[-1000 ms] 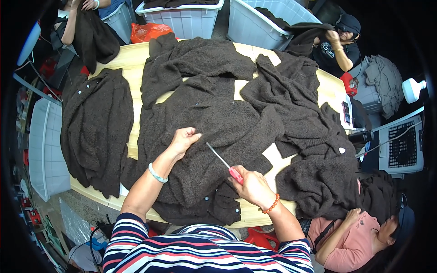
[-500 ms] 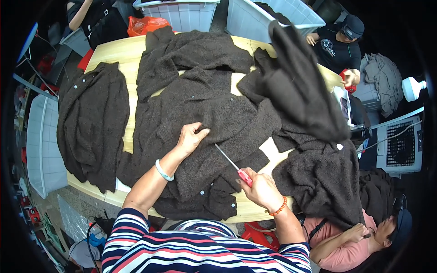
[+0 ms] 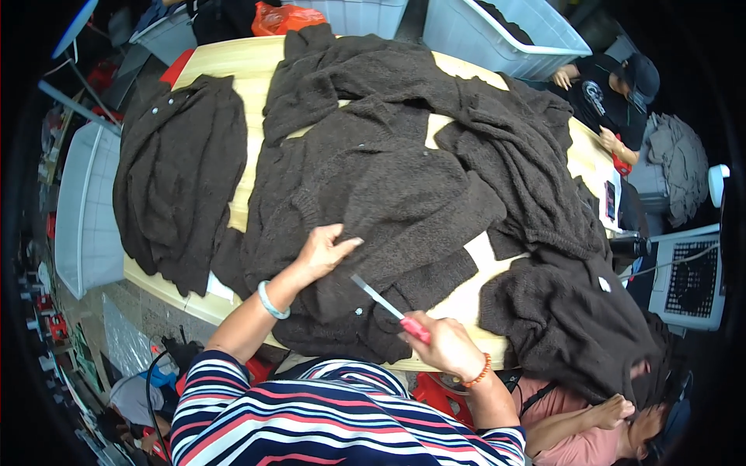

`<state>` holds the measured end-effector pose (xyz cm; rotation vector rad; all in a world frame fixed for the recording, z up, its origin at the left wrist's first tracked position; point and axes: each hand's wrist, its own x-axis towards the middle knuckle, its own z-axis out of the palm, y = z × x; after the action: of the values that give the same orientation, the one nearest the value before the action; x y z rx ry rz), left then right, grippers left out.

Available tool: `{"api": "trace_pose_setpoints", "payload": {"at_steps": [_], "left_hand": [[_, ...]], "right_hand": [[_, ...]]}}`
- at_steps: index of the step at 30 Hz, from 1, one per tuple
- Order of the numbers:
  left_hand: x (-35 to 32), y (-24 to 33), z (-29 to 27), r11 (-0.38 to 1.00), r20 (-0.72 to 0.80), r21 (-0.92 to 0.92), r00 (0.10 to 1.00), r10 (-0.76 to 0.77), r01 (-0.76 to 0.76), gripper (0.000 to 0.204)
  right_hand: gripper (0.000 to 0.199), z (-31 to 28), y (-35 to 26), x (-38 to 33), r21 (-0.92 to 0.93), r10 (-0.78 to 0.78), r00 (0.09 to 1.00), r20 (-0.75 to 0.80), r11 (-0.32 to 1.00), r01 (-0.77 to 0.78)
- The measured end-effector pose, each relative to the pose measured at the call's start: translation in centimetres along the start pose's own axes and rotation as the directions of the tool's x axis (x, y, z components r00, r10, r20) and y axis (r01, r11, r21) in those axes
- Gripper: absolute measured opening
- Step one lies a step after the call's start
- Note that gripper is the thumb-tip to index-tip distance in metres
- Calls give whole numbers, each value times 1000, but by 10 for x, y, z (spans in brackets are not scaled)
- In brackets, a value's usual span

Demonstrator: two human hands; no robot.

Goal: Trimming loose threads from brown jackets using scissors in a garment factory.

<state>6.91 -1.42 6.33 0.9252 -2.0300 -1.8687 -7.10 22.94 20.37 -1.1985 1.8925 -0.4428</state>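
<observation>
A dark brown knitted cardigan (image 3: 388, 186) with small pale buttons lies spread and rumpled in front of me. My left hand (image 3: 322, 252) rests on its near part, with the thumb and index finger apart. In my right hand (image 3: 451, 346) is a slim tool with a red handle and a narrow metal blade (image 3: 373, 293); its exact kind is unclear. The blade points up and left toward the left hand, over the cloth, with its tip short of the fingers. Below the blade, another dark knit piece (image 3: 342, 330) with a pale button reaches the table's near edge.
More dark knits lie on the wooden table (image 3: 260, 147): one at left (image 3: 183, 186), others at the back and right. Pale plastic bins (image 3: 85, 210) surround it. A person in black (image 3: 614, 93) is at far right; one in pink (image 3: 559, 435) handles a garment (image 3: 567, 318) near right.
The dark garment swinging in the air at right now lies on the table. The whole view has shifted. My blade tip has dropped slightly nearer me, while the left hand stays on the cardigan.
</observation>
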Motion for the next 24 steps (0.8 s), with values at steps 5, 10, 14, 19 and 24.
{"api": "trace_pose_setpoints", "payload": {"at_steps": [5, 10, 14, 19, 24], "left_hand": [[-59, 26, 83, 888, 556, 195, 793, 248, -415, 35], [-62, 74, 44, 989, 632, 11, 768, 108, -148, 27], [9, -6, -49, 826, -549, 563, 739, 390, -18, 44], [51, -58, -97, 933, -473, 305, 881, -27, 192, 29], [39, -6, -71, 820, -467, 572, 831, 302, 24, 18]], "right_hand": [[28, -17, 8, -3, 114, 44, 955, -293, 993, -11], [26, -19, 16, -7, 72, 98, 931, -350, 994, -78], [27, -7, 26, -11, 116, 126, 930, -346, 989, -91], [27, 3, 28, -4, 82, 101, 934, -342, 994, -78], [26, 1, 43, -21, 77, 111, 899, -423, 993, -87]]}}
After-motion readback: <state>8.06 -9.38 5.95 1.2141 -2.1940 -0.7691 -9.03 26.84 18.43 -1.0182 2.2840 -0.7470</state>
